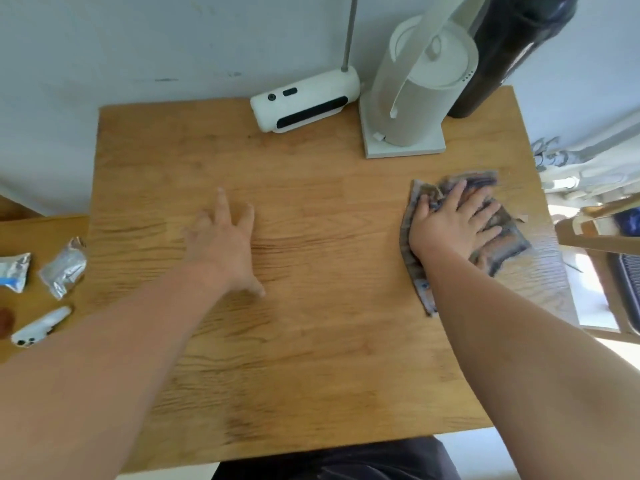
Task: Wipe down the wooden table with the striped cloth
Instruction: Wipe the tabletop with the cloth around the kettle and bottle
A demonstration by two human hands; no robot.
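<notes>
On the right side of the bench (311, 341), close to its right edge, your right hand (453, 223) lies flat with fingers spread on the one striped cloth (498, 251), pressing it to the wood rather than gripping it. Your left hand (225, 244) rests open near the centre, its grip released and holding nothing. Along the far edge stand three things: one white lamp base (304, 102), one pale cylinder on a square plate (415, 109), and one dark cylinder (498, 64) behind it. The middle and near half of the bench are bare wood, open for sweeping. On the lower surface to the left lie two foil packets (64, 266) and one white device (38, 329).
</notes>
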